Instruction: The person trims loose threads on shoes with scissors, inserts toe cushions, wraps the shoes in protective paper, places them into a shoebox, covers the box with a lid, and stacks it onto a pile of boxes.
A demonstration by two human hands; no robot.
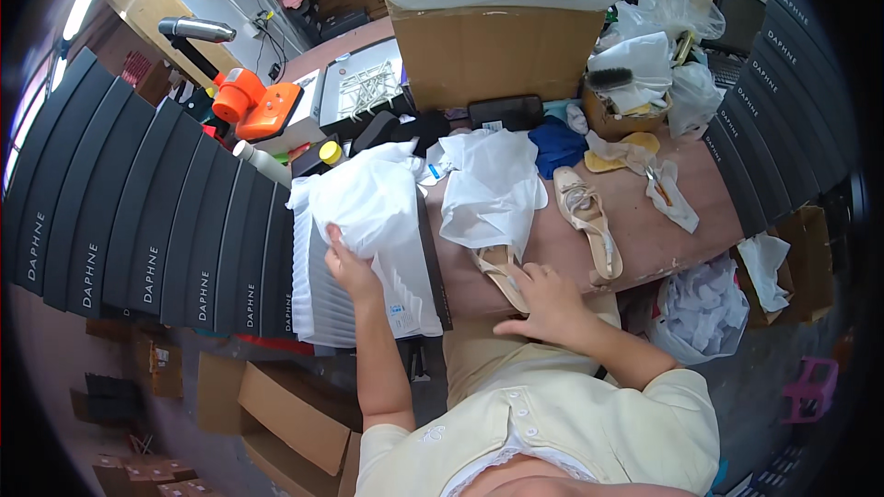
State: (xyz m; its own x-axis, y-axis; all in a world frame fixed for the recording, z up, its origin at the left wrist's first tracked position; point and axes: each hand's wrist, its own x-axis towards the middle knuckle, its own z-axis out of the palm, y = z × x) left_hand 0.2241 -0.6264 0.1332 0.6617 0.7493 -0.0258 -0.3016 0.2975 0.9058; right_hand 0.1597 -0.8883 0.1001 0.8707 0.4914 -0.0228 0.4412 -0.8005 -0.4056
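A bundle of white tissue paper (368,198) is gripped by the left hand (347,267), whose fingers are closed into the lower edge of the paper. Directly beneath that hand, a stack of white shoe boxes (327,308) with a dark box edge beside it is seen. To the left of the left hand, a long row of dark boxes (138,221) is stood on end.

The right hand (543,299) is laid over the heel end of a beige sandal (497,271), with the fingers spread and curled loosely around it; whether the sandal is actually clasped cannot be told. Just beyond this hand, the sandal's front is covered by a second sheet of white tissue paper (493,189). To the right of the right hand, well within reach, another beige sandal (589,216) is laid flat on the reddish surface (681,239). Farther beyond both hands, a large cardboard box (497,51) is placed, and an orange tool (258,101) is seen past the left hand.
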